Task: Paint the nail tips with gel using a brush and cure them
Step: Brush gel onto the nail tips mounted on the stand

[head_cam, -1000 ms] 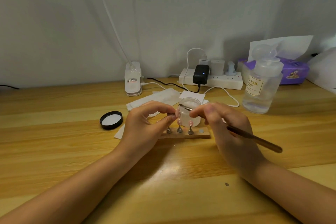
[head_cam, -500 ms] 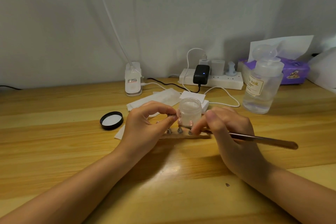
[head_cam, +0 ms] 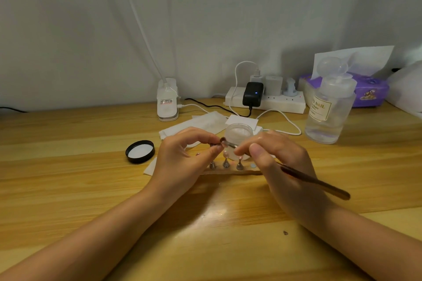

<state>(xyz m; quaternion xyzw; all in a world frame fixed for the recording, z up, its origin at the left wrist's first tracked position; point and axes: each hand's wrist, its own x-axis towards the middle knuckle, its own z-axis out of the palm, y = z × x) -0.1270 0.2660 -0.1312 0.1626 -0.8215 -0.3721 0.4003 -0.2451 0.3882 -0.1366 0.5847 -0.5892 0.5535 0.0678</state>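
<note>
right hand (head_cam: 280,162): a brush (head_cam: 315,181) is gripped, its tip laid at a nail tip (head_cam: 222,141) | left hand (head_cam: 182,157): that nail tip is pinched between thumb and fingers, above a holder strip (head_cam: 230,170) on the counter (head_cam: 68,189) | an open gel jar (head_cam: 238,132) is seen just behind | black lid (head_cam: 140,151) further left

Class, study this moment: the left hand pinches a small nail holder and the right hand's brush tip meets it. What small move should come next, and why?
Probably a short, light brush stroke along the nail tip. The left hand pinches the nail holder above the stand, and the brush, gripped by the right hand, has its tip at that nail in front of the open gel jar.
</note>
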